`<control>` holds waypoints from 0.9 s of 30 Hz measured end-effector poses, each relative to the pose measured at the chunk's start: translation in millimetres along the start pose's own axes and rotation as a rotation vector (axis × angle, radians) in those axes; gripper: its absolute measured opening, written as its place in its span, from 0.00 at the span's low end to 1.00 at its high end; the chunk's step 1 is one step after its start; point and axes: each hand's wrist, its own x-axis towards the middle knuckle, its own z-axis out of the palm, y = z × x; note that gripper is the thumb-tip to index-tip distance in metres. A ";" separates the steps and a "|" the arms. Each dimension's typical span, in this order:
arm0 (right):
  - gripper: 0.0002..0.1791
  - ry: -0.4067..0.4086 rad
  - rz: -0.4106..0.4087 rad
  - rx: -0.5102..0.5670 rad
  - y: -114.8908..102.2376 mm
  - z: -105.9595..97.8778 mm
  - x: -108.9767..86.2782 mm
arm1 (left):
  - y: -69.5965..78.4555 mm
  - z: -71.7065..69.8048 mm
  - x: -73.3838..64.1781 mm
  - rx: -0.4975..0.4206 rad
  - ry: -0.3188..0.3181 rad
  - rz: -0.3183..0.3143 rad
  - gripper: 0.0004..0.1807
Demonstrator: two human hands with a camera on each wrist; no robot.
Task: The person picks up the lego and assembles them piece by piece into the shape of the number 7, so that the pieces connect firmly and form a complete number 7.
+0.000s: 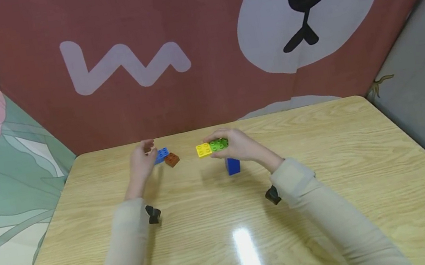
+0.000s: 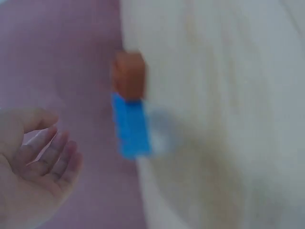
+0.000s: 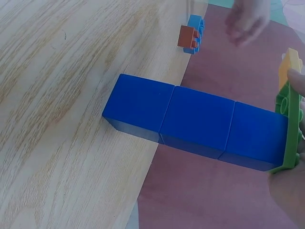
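Three blue blocks (image 3: 198, 121): standing stacked toward far side of bench (image 1: 197, 246), approx. mid, w/ green brick (image 1: 218, 145) resting on top.
Right hand (image 1: 237, 145): gripping green brick btwn thumb & fingers; yellow brick (image 1: 204, 150) is sticking out left, nothing visible under it.
Left hand (image 1: 141, 164): holding nothing, fingers loosely bent, hovering by lt-blue brick (image 1: 161, 154) & brown brick (image 1: 172, 159), far left.
Stack risk: could be toppling if grip's pushing sideways or yellow overhang's tipping it left.

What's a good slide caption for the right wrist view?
Right hand holds a green brick atop three stacked blue blocks, a brown brick and a light-blue brick beyond.
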 end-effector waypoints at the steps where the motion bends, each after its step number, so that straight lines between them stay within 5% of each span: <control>1: 0.25 -0.001 0.004 0.002 0.1 0.0 -0.1 | -6.1 -1.7 1.6 0.027 -0.012 -0.014 0.23; 6: 0.25 -0.008 0.025 0.017 0.0 0.2 -1.0 | -29.9 -5.9 6.6 0.141 -0.124 -0.063 0.27; 14: 0.25 -0.013 0.030 0.022 -1.4 0.1 -1.4 | -43.4 -3.8 11.4 0.211 -0.242 -0.027 0.31; 22: 0.25 -0.013 0.045 0.023 -0.6 -0.8 -1.2 | -45.5 -2.5 10.3 0.265 -0.240 -0.014 0.28; 27: 0.25 -0.015 0.037 0.019 -0.9 -0.7 -1.4 | -47.2 -5.0 5.4 0.189 -0.207 -0.054 0.28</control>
